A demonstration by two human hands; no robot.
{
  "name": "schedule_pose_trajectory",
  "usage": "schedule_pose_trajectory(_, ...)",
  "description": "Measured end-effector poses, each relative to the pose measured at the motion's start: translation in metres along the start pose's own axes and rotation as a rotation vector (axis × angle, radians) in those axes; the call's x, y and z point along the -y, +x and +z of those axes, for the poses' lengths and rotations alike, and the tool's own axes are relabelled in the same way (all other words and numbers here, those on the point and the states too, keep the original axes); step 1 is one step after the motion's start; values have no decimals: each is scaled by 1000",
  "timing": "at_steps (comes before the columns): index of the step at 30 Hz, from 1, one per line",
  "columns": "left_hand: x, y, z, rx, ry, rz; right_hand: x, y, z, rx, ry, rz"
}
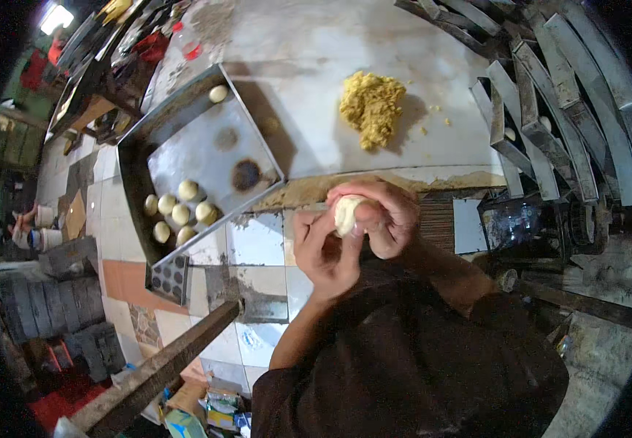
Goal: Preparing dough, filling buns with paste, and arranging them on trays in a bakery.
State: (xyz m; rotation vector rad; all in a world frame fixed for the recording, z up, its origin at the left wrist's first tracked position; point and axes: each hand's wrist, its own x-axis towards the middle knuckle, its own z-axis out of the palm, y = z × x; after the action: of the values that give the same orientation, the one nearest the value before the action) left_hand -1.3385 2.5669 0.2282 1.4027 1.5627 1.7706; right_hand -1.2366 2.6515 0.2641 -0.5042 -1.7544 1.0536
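Both my hands meet just in front of the worktop edge around one pale lump of dough [346,213]. My left hand [325,252] cups it from below with the thumb against it. My right hand [380,215] curls over it from the right, fingers pinching the dough. A heap of yellow crumbly filling [371,108] lies on the pale worktop [316,66] beyond my hands. To the left, a square metal tray [206,157] holds several round dough balls [178,213] at its near corner and one more ball [218,93] at its far corner.
Stacked empty metal trays [549,109] lean at the right of the worktop. A dark mould plate with round holes [167,279] lies below the tray. A wooden beam [162,369] crosses the tiled floor at lower left. Dark stacked moulds [53,314] sit at far left.
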Motion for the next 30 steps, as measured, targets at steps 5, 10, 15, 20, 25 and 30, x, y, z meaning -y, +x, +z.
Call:
schedule_pose_trajectory(5, 10, 84, 51, 166, -238, -23, -56, 45, -12, -185, -142, -59)
schedule_pose_trajectory(10, 40, 134, 85, 64, -390, -685, -145, 101, -61, -15, -404, 59)
schedule_pose_trajectory(15, 76, 155, 118, -86, -773, -1019, -220, 101, -164, -51, -616, 360)
schedule_pose_trajectory(20, 97, 171, 142, 105, -741, -915, -267, 114, -192, 106, -948, 175)
schedule_pose_trajectory(25, 110, 188, 158, 77, -596, -899, -257, 124, -220, 94, -546, 517)
schedule_pose_trajectory(30, 124, 190, 176, 45, -563, -883, -218, 120, -197, -110, 552, 787)
